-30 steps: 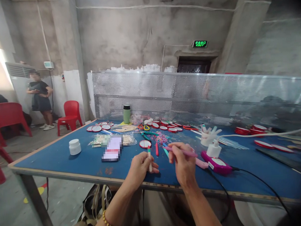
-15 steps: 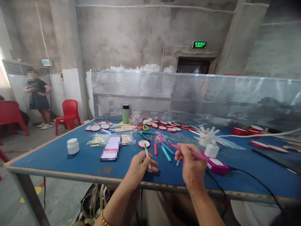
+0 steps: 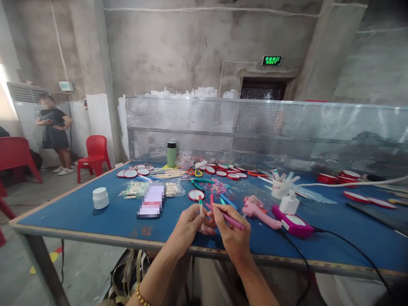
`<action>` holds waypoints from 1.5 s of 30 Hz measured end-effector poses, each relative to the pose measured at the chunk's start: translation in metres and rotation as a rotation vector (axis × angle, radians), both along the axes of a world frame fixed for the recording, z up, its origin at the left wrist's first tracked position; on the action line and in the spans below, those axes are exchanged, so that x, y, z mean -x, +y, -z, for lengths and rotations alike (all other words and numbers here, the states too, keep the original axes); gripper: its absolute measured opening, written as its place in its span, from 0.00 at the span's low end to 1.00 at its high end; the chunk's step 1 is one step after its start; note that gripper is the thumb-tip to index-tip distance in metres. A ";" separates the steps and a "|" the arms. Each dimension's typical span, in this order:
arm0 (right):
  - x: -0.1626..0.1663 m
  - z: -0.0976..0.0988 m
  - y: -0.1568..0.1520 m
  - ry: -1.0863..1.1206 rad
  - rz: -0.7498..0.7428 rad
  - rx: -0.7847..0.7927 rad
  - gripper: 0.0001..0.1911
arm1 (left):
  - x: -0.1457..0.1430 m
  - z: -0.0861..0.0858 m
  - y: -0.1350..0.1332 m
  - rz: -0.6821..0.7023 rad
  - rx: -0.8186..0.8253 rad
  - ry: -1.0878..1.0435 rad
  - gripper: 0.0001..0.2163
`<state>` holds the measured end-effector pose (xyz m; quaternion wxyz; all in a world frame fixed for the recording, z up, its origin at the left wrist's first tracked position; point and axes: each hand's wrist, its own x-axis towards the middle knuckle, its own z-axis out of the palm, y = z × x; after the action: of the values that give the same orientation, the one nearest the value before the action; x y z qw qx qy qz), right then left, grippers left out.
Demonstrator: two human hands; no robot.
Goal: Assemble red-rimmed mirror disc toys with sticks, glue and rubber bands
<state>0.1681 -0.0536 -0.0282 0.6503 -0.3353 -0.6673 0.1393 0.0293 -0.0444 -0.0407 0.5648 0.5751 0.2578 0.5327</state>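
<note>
My left hand (image 3: pixel 191 222) pinches a small pale flat stick (image 3: pixel 202 220) between thumb and fingers. The stick stands nearly upright, and its top end is coloured green and red. In my right hand (image 3: pixel 231 230) is a magenta pen (image 3: pixel 231 220), gripped as for writing, its tip close to the stick; I cannot tell whether they touch. Just beyond my hands lie a blue pen (image 3: pixel 228 202) and partly covered red and green ones. A round red-rimmed disc (image 3: pixel 196 195) rests behind the stick. Right of my hand is a pink gun-shaped tool (image 3: pixel 259 213).
A phone (image 3: pixel 152 201), a white jar (image 3: pixel 100 198) and a green bottle (image 3: pixel 171 155) stand or lie to the left. At right are a purple box (image 3: pixel 295 223) with a black cable, a white pump bottle (image 3: pixel 289 205) and a cup of sticks (image 3: pixel 279 188). A perforated metal panel (image 3: pixel 196 126) borders the back.
My right hand has moved left with the magenta pen, bringing it beside the stick in my left hand. The pink gun-shaped tool, mostly covered before, now shows.
</note>
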 end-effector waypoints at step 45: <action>0.005 -0.002 -0.006 -0.142 0.025 -0.072 0.07 | -0.002 0.001 0.001 -0.221 -0.178 0.186 0.14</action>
<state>0.1635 -0.0597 -0.0262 0.6147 -0.3292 -0.7119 0.0831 0.0310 -0.0435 -0.0422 0.4233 0.6378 0.3224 0.5569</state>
